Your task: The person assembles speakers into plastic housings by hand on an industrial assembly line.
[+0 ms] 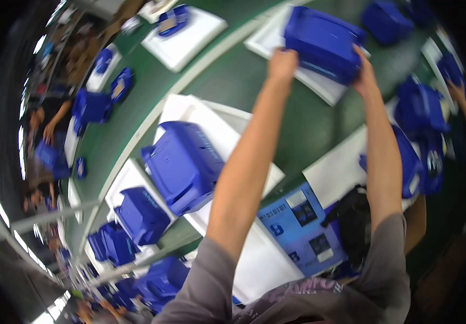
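Observation:
Both my arms stretch far forward over a green conveyor belt. Between my hands is a boxy blue plastic housing (325, 43), with a white foam tray (319, 86) beneath it. My left hand (284, 63) grips its near left corner, and my right hand (365, 71) has its right end. Whether the housing rests on the tray or is held just above it, I cannot tell. Closer to me, left of my left forearm, another blue housing (184, 164) lies tilted on a white tray (211, 121).
More blue housings (141, 216) line the left side. A pale rail (152, 116) curves between two belt lanes. Printed blue sheets (303, 229) and a black bag-like item (354, 218) lie near my body. Co-workers' hands (457, 92) show at right and an arm (55, 124) at left.

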The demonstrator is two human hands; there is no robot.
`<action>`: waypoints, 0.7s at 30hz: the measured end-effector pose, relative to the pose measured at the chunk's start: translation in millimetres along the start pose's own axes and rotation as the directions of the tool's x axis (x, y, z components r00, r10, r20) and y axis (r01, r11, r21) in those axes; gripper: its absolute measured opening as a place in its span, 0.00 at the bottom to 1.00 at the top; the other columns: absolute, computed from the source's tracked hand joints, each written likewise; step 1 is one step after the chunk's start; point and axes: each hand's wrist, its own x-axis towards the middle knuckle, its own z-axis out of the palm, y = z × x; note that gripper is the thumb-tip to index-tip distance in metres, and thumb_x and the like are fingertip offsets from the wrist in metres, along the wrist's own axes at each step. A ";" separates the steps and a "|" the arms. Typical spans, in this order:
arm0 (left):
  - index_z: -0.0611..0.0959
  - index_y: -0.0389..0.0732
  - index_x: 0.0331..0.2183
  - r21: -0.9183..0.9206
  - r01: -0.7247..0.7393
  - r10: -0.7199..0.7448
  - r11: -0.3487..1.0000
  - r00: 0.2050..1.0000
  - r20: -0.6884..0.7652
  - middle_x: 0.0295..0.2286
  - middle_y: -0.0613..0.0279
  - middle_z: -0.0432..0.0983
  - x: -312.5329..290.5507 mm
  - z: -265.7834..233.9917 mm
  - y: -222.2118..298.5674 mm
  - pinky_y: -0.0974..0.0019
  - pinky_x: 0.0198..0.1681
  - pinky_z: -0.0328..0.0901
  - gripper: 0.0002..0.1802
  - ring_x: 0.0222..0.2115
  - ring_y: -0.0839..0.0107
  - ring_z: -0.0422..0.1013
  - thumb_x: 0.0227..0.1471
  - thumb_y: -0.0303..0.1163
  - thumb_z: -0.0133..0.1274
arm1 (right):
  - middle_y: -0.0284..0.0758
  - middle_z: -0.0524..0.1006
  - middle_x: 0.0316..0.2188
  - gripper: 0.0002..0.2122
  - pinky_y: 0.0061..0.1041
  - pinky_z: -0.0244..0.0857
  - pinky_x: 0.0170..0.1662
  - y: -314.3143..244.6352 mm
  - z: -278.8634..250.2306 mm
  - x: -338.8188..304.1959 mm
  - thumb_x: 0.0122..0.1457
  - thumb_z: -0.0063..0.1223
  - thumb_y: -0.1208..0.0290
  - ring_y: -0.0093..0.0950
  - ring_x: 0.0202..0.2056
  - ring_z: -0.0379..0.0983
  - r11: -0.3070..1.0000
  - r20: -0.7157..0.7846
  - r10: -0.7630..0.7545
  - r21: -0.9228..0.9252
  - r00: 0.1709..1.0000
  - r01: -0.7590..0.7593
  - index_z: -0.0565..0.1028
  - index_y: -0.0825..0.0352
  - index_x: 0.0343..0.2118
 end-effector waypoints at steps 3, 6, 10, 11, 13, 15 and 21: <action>0.69 0.34 0.56 -0.107 -0.320 0.333 0.942 0.932 0.143 0.47 0.57 0.75 -100.9 -12.1 58.1 0.59 0.50 0.61 0.29 0.48 0.66 0.71 0.57 0.41 0.49 | 0.46 0.68 0.57 0.43 0.44 0.53 0.62 -7.8 -27.5 15.2 0.44 0.65 0.46 0.40 0.57 0.64 0.938 -0.237 -0.219 -0.317 0.946 0.138 0.64 0.69 0.60; 0.75 0.33 0.51 0.288 -0.473 0.484 0.832 0.874 0.037 0.45 0.53 0.77 -206.2 -54.0 79.9 0.65 0.53 0.61 0.24 0.46 0.64 0.73 0.59 0.39 0.50 | 0.47 0.68 0.57 0.38 0.36 0.56 0.60 -3.4 2.9 -10.0 0.50 0.61 0.52 0.40 0.58 0.63 0.933 -0.551 -0.334 -0.307 0.765 0.186 0.64 0.74 0.59; 0.74 0.35 0.52 0.922 -0.137 0.536 0.363 0.840 -0.086 0.48 0.47 0.72 -306.8 -117.5 41.1 0.57 0.54 0.61 0.28 0.51 0.50 0.67 0.52 0.37 0.58 | 0.39 0.76 0.44 0.19 0.28 0.61 0.53 14.7 50.1 -115.3 0.57 0.54 0.65 0.30 0.47 0.71 0.694 -0.443 -0.720 -0.483 0.534 0.534 0.71 0.70 0.49; 0.72 0.37 0.54 0.985 0.021 0.528 0.171 0.842 -0.109 0.51 0.45 0.69 -321.4 -132.9 21.2 0.55 0.56 0.60 0.32 0.53 0.48 0.64 0.50 0.38 0.59 | 0.35 0.77 0.40 0.16 0.26 0.62 0.52 32.0 57.7 -154.0 0.59 0.53 0.67 0.27 0.45 0.72 0.653 -0.250 -0.749 -0.438 0.614 0.618 0.72 0.68 0.48; 0.69 0.38 0.56 0.970 0.186 0.344 0.154 0.911 -0.229 0.53 0.46 0.66 -341.9 -159.9 -11.7 0.53 0.55 0.60 0.36 0.54 0.48 0.63 0.47 0.39 0.62 | 0.31 0.76 0.40 0.12 0.21 0.64 0.49 68.2 79.0 -232.4 0.61 0.51 0.71 0.21 0.44 0.71 0.779 -0.145 -0.603 -0.320 0.784 0.540 0.73 0.66 0.46; 0.71 0.37 0.54 0.979 0.097 0.377 0.181 0.912 -0.160 0.51 0.45 0.68 -344.6 -176.0 -31.6 0.52 0.54 0.61 0.34 0.51 0.47 0.64 0.46 0.38 0.62 | 0.36 0.78 0.40 0.12 0.26 0.67 0.46 126.3 85.9 -289.7 0.61 0.51 0.68 0.28 0.42 0.75 0.810 -0.065 -0.511 -0.369 0.857 0.455 0.73 0.66 0.46; 0.78 0.37 0.38 0.973 -0.110 0.615 0.201 0.788 -0.039 0.36 0.50 0.73 -362.3 -222.1 -44.2 0.52 0.43 0.66 0.17 0.40 0.47 0.70 0.40 0.22 0.57 | 0.37 0.76 0.46 0.16 0.30 0.66 0.51 201.2 104.6 -407.3 0.61 0.52 0.73 0.27 0.48 0.72 0.816 0.257 -0.169 -0.506 0.952 0.281 0.68 0.66 0.52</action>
